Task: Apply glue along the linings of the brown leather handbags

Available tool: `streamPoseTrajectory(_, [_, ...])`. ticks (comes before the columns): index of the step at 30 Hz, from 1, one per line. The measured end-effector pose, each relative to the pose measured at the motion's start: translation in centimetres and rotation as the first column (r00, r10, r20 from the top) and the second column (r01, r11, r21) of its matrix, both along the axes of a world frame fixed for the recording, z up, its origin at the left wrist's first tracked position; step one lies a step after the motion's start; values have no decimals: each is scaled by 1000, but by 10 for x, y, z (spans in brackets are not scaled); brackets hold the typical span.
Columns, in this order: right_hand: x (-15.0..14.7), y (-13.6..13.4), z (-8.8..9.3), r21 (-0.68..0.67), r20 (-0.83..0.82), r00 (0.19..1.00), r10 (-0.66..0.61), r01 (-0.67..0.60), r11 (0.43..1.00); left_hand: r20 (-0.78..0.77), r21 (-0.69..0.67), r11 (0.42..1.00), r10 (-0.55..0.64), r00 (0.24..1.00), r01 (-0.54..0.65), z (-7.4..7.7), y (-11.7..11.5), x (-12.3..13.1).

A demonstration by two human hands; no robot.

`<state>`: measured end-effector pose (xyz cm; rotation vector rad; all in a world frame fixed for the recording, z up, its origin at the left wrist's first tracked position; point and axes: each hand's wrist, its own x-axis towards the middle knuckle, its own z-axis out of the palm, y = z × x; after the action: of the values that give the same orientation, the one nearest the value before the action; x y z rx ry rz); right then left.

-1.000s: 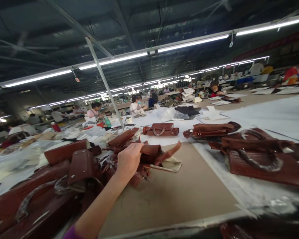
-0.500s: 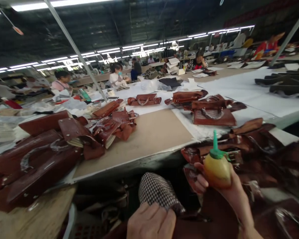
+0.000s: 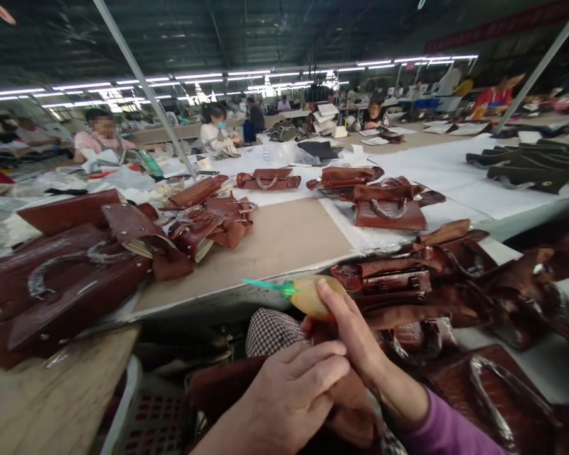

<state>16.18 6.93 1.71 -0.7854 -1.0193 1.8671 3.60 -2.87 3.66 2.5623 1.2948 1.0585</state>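
My right hand is closed around a yellowish squeeze bottle, which lies tilted on its side with its long green nozzle pointing left. Just below it, my left hand is wrapped over a brown leather bag in my lap, fingers together and reaching towards my right wrist. The thumb of that hand is hidden, and so is much of the bag. Black-and-white checked cloth shows behind my hands.
Finished-looking brown handbags lie in heaps at the left and right. Brown board covers part of the worktable ahead. A pale plastic basket stands low on the left. Several people work at tables farther back.
The bottle has gone from upright at the right to tilted, nozzle leftward, nearer the middle. My left hand has moved up beside my right wrist, its fingers less tightly curled.
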Motion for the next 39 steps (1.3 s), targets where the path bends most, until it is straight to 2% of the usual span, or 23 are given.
streamPoseTrajectory(3, [-2, 3, -1, -5, -150, 987, -64, 64, 998, 168, -269, 962, 90, 982, -42, -2, -5, -15])
streamPoseTrajectory(6, [17, 10, 2, -5, -244, 965, -99, 101, 995, 199, -316, 939, 206, 958, -136, 4, -8, -42])
streamPoseTrajectory(8, [41, 16, 2, 2, -210, 976, -58, 60, 998, 206, -366, 904, 310, 928, -220, 16, -8, -61])
streamPoseTrajectory(11, [85, 22, -3, 23, -79, 991, -107, 110, 994, 227, -543, 781, 490, 842, -308, 34, -1, -85])
streamPoseTrajectory(14, [121, 22, -7, -5, 103, 982, -156, 158, 987, 272, -693, 677, 565, 779, -248, 38, 22, -103])
streamPoseTrajectory(17, [140, 17, -8, -38, 240, 964, -111, 124, 992, 291, -777, 622, 490, 822, -96, 23, 61, -116])
streamPoseTrajectory(21, [151, 14, -17, -44, 339, 936, -95, 116, 992, 309, -826, 561, 364, 879, 58, -19, 117, -121])
streamPoseTrajectory(24, [155, 19, -31, 47, 429, 895, -120, 111, 993, 329, -843, 523, 314, 891, 127, -50, 145, -114])
streamPoseTrajectory(27, [155, 25, -40, 190, 520, 839, -161, 71, 979, 352, -843, 512, 295, 888, 165, -70, 158, -102])
streamPoseTrajectory(30, [153, 34, -42, 276, 568, 801, -191, 34, 961, 366, -845, 499, 280, 888, 192, -78, 162, -93])
streamPoseTrajectory(35, [155, 54, -47, 380, 594, 791, -144, -118, 917, 378, -851, 477, 272, 885, 217, -81, 163, -91])
streamPoseTrajectory(39, [149, 58, -49, 421, 592, 788, -166, -127, 898, 378, -854, 471, 271, 885, 221, -84, 164, -92])
